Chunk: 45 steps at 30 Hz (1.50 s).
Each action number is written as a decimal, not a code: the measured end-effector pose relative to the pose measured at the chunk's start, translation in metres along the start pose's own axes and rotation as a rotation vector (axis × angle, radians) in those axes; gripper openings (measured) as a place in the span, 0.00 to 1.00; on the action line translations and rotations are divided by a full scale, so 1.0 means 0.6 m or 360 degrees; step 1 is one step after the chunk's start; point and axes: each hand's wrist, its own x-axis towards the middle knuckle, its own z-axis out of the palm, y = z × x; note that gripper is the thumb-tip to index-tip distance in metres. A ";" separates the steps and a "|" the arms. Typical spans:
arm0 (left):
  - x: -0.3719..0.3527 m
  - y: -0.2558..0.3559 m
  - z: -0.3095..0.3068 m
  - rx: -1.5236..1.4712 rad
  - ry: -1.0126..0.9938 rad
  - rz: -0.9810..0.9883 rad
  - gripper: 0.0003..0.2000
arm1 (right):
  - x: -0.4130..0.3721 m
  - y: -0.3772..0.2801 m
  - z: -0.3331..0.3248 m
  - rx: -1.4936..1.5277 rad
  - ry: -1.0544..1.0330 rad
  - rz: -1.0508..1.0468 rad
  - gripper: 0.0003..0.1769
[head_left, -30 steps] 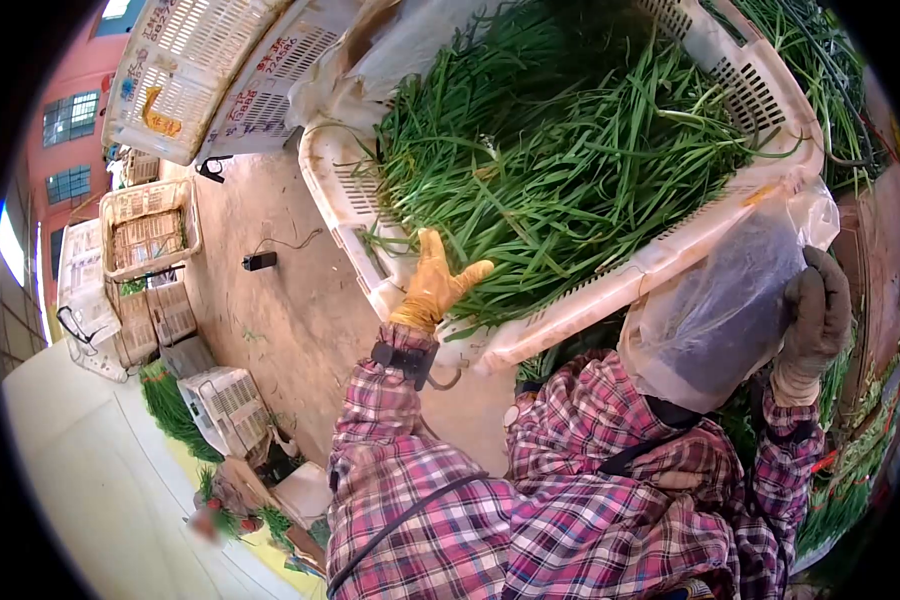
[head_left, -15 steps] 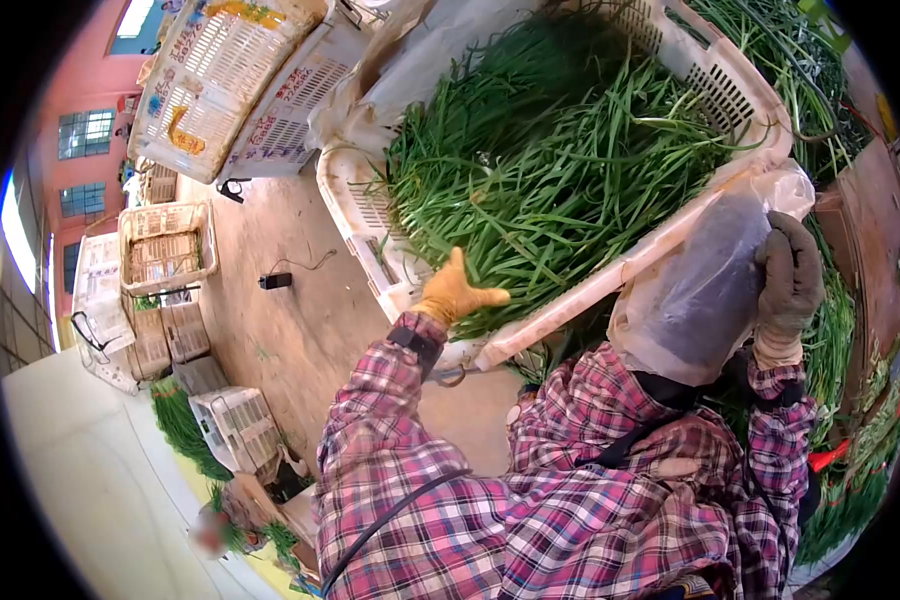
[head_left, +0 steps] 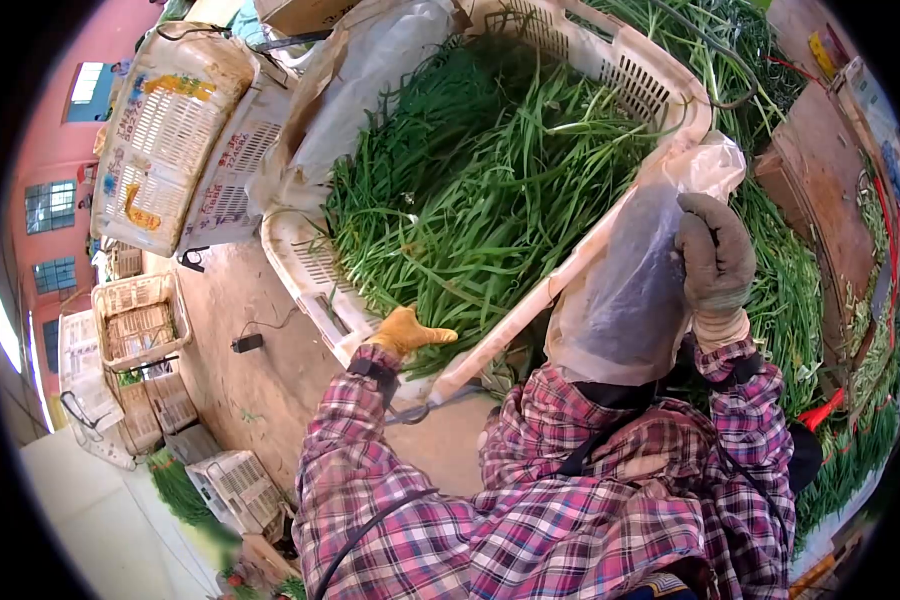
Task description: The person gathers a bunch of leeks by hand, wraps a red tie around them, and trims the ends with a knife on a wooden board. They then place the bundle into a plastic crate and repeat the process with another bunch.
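Brown floor [head_left: 220, 340] extends at nine o'clock. Yellow-gloved left hand [head_left: 402, 334], thumb spread and fingers partly open, rests at seven o'clock on the white slotted plastic crate [head_left: 513, 326] holding green leafy stalks [head_left: 470, 220]. Grey-gloved right hand [head_left: 716, 258] curls beside translucent plastic [head_left: 620, 290]; grip indeterminable. Both hands now appear farther toward nine o'clock.

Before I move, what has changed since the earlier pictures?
The view has shifted, putting the white crate further left. The left hand has drawn toward the crate's near corner. Nothing visibly taken or let go. The right hand stays beside the clear plastic; green stalks still fill the crate.
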 end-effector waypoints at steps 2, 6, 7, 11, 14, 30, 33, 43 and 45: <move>0.015 0.008 -0.001 0.0598 0.0080 -0.0248 0.54 | -0.001 -0.003 -0.003 -0.0002 -0.0021 0.0032 0.11; 0.018 -0.030 0.007 -0.0307 0.0009 -0.0372 0.66 | 0.000 -0.001 -0.001 0.0010 0.0020 -0.0004 0.11; 0.022 -0.047 0.009 -0.0486 -0.0018 -0.0385 0.66 | -0.002 -0.001 -0.002 0.0015 0.0006 0.0059 0.11; -0.026 0.010 -0.020 -0.0835 -0.0307 -0.0372 0.68 | 0.000 0.009 -0.001 -0.0004 -0.0008 -0.0077 0.11; 0.012 -0.054 0.007 -0.0818 -0.0391 -0.0310 0.68 | 0.006 -0.011 -0.005 -0.0075 -0.0086 0.0034 0.12; -0.020 -0.092 0.004 -0.1061 -0.0459 -0.0426 0.59 | -0.093 -0.061 0.467 -0.0965 -0.2540 -0.1253 0.39; -0.061 -0.086 0.024 -0.2021 -0.0296 0.0023 0.25 | -0.134 -0.017 0.469 -0.1049 -0.2535 -0.1272 0.49; -0.036 -0.127 0.065 -0.1309 0.0021 0.0194 0.10 | -0.142 -0.032 0.524 -0.1277 -0.2983 -0.1275 0.32; -0.026 -0.137 0.069 -0.1930 -0.0188 -0.0424 0.10 | -0.158 -0.006 0.511 -0.0967 -0.2576 -0.1234 0.31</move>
